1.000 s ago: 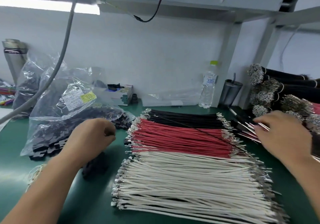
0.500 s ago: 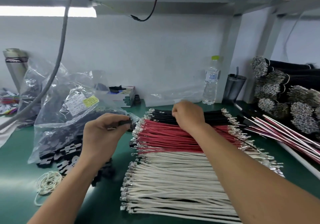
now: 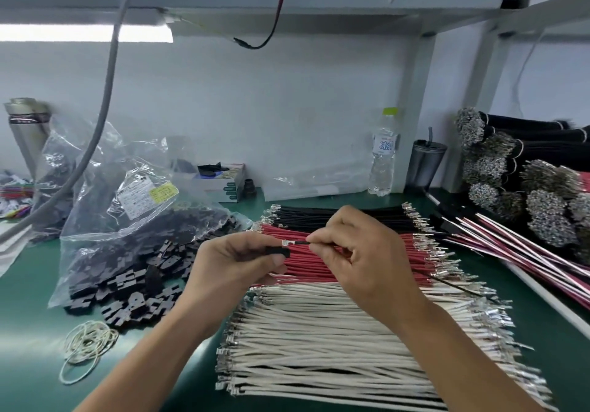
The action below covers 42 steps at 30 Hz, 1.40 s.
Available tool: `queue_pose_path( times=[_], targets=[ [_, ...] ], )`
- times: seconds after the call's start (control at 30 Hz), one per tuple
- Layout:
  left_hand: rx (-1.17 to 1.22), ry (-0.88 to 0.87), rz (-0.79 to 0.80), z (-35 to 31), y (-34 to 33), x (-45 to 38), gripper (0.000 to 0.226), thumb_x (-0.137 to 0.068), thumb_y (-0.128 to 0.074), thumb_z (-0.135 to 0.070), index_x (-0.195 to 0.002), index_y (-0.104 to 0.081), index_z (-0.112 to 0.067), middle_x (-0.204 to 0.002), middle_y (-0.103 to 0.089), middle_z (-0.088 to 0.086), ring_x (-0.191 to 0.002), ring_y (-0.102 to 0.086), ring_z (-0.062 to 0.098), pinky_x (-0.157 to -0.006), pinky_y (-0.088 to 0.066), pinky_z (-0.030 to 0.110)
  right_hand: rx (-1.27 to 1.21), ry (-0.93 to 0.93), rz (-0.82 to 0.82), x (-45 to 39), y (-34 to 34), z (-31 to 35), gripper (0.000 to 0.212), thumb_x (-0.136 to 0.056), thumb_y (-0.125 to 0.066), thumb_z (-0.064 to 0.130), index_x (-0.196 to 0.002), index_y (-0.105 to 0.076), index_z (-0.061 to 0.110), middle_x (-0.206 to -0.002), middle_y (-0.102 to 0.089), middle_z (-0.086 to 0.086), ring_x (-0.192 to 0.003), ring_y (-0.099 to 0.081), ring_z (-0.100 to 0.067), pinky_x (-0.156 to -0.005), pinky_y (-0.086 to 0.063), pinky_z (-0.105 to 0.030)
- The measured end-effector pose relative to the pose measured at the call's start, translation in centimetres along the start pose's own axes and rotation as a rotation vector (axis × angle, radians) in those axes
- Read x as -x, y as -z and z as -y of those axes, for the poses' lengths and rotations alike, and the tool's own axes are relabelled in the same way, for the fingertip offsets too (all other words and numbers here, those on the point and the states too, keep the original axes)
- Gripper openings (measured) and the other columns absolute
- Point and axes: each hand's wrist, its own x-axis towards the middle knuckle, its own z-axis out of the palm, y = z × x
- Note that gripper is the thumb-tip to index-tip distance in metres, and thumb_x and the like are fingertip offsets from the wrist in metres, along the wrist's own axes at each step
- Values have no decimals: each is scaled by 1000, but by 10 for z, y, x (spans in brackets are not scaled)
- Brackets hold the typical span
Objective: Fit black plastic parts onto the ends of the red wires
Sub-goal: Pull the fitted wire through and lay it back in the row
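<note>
Holding: left hand (image 3: pixel 238 263) pinches a black part (image 3: pixel 280 253); right hand (image 3: pixel 364 252) pinches a thin wire (image 3: pixel 295 243) just behind its metal tip, tip aimed at the part, nearly touching it.
Change: a second ago the hands were well apart, left at the bag, right out at the far-right bundles; half a second ago right was on the wire stack. Now both meet over the red row.
Meaning: pick-up looks done, insertion about to start; wire looks dark in the hand, colour hard to tell.
Near: white wires (image 3: pixel 351 347) in a flat row, rubber bands (image 3: pixel 87 346) at near left.
Middle: red wires (image 3: pixel 367 264) under the hands, black wires (image 3: pixel 335 215) behind them; loose black parts spill from a clear bag (image 3: pixel 127 207) on the left.
Surface: green mat (image 3: pixel 28 332).
Far: water bottle (image 3: pixel 383 153), dark cup (image 3: pixel 426 164), small box (image 3: pixel 223 181) at the white wall.
Far right: tied wire bundles (image 3: pixel 523 181) stacked.
Overhead: shelf with strip light (image 3: pixel 79 32), hanging cables.
</note>
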Motion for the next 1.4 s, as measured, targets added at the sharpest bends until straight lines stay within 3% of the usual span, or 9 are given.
queue_pose_path(
  times=[0.13,0.27,0.4,0.7,0.9,1.07,1.3,1.4],
  targets=[
    [35,21,-6,-1,0,0,24,-65,-84,-8,-89,-83,-10,-85,-78,23,-74,-78,27,-66,-63,27,-35,-39,46,0,-3,0,4,-90,-74,28,-92,-77,27,-85,-56,18,-76,-57,0,-65,-41,-11],
    [72,31,-2,-1,1,0,26,-64,-85,-9,-90,-83,-7,-87,-78,25,-78,-78,31,-69,-63,28,-57,-93,50,-1,-2,-1,2,-90,-74,28,-91,-76,29,-85,-56,20,-78,-58,2,-65,-38,-9],
    [36,2,18,0,1,0,28,-64,-85,-8,-92,-83,-8,-90,-78,22,-83,-78,33,-73,-63,28,-14,-91,154,-1,-3,-3,6,-92,-70,30,-90,-75,30,-84,-55,19,-77,-55,1,-64,-35,-12],
    [-9,0,44,0,0,-1,26,-65,-86,-8,-91,-84,-9,-89,-79,20,-82,-78,30,-74,-62,27,-184,-199,286,-7,-1,-8,6,-92,-71,24,-91,-77,27,-84,-58,16,-82,-58,-6,-74,-48,-28],
    [38,47,60,3,-1,1,24,-70,-84,-7,-94,-82,-6,-86,-77,26,-79,-78,35,-69,-63,29,-233,-219,261,-4,-14,0,6,-92,-71,22,-90,-75,25,-87,-61,12,-85,-60,-6,-78,-51,-35],
    [37,32,-19,1,-3,0,25,-67,-85,-12,-92,-83,-10,-85,-78,23,-79,-79,33,-67,-63,27,-122,-186,197,-4,-14,1,7,-94,-67,33,-92,-73,30,-88,-61,17,-84,-59,-3,-72,-49,-29],
    [2,9,4,1,2,0,25,-67,-84,-8,-92,-82,-6,-86,-78,24,-79,-78,38,-74,-66,36,-11,-20,158,-5,-21,12,19,-95,-61,29,-87,-71,15,-82,-58,8,-74,-55,-10,-65,-46,-30],
    [-34,-24,19,2,-2,-2,23,-70,-83,-11,-93,-82,-9,-86,-79,19,-78,-79,33,-70,-64,30,77,1,130,-7,-19,10,16,-96,-65,29,-88,-72,16,-82,-58,9,-75,-53,-8,-65,-40,-24]
  ],
)
